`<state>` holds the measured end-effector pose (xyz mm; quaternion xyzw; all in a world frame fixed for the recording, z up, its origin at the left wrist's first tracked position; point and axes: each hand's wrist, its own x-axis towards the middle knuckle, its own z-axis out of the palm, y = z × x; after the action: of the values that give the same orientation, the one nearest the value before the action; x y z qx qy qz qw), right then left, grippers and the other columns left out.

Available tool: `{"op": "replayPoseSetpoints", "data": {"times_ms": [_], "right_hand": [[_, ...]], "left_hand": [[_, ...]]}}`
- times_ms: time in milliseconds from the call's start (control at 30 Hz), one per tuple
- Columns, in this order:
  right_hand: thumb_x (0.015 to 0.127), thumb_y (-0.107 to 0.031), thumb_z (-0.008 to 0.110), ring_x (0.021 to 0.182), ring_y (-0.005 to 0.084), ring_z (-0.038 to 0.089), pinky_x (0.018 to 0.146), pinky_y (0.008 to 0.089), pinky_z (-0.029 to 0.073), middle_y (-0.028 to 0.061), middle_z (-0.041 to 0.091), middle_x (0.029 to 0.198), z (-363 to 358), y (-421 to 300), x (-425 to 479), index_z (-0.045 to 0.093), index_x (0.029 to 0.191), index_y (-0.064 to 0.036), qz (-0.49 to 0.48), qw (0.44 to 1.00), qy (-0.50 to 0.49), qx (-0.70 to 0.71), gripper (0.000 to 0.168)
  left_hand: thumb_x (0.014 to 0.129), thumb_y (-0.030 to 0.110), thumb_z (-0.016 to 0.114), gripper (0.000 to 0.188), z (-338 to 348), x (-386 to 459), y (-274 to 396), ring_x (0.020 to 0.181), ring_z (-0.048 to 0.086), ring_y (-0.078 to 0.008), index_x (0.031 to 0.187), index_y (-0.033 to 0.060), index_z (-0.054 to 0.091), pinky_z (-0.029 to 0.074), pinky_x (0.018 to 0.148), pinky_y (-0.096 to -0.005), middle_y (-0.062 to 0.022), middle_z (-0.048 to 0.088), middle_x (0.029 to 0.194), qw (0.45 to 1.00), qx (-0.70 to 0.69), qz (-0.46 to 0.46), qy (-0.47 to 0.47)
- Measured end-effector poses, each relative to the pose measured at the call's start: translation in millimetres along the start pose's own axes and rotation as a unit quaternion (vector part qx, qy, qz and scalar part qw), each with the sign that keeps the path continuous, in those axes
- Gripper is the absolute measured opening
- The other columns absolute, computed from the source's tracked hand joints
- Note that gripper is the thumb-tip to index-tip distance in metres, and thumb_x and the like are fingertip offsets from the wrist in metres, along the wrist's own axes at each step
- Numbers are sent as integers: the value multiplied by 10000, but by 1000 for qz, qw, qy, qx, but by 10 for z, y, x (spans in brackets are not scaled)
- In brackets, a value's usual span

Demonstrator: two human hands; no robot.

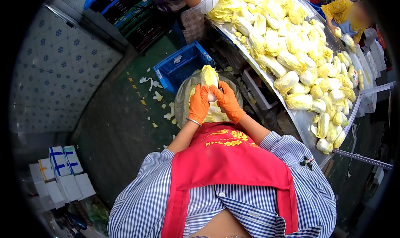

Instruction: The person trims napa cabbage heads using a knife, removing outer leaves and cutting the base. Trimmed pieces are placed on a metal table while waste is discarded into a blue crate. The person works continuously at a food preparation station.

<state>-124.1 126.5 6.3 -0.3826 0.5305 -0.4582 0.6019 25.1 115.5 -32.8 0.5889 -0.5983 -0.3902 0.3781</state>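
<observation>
A small, pale-yellow Chinese cabbage (209, 76) stands nearly on end between my two orange-gloved hands, white base towards me. My left hand (199, 104) grips its left side. On the other side, my right hand (229, 101) presses thumb and fingers to the lower part. A small dark, shiny object (221, 89) shows at the right fingers; its kind cannot be made out. Below the hands is a container lined with a translucent plastic bag (183, 95), with cabbage leaves (215, 113) inside, partly hidden by my hands.
A blue plastic crate (184, 61) sits just beyond the bag. Heaped Chinese cabbages (290, 56) cover the metal table (301, 130) on the right. Leaf scraps (157, 96) litter the floor. Two people (193, 16) (339, 13) stand by the table. White foam boxes (67, 175) are stacked lower left.
</observation>
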Motion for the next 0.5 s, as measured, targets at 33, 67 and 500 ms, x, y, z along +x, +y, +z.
{"op": "replayPoseSetpoints", "data": {"times_ms": [33, 67, 500], "right_hand": [[952, -451, 693, 787, 115, 525, 687, 278, 440, 27, 601, 891, -13, 29, 17, 604, 1143, -45, 0, 1000, -7, 3, 457], [960, -455, 681, 726, 94, 495, 621, 266, 397, 14, 595, 872, -11, 62, 36, 607, 1143, -62, -23, 1000, 6, 1, 439], [991, -429, 649, 802, 96, 546, 702, 268, 451, 38, 634, 920, 28, -72, -29, 594, 1156, -36, -14, 996, -8, 89, 430]], "left_hand": [[1039, 531, 487, 529, -18, -12, 61, 633, 683, -332, 1185, 30, 575, 495, 552, -420, -188, 678, 737, 1000, -21, -11, 0], [1045, 521, 483, 521, -25, -15, 100, 578, 674, -290, 1166, 25, 586, 484, 519, -397, -170, 665, 696, 999, -42, -22, 1], [1077, 463, 444, 459, 19, -69, 180, 429, 543, -131, 1091, 25, 582, 405, 406, -269, -60, 601, 615, 982, -180, -46, 22]]}}
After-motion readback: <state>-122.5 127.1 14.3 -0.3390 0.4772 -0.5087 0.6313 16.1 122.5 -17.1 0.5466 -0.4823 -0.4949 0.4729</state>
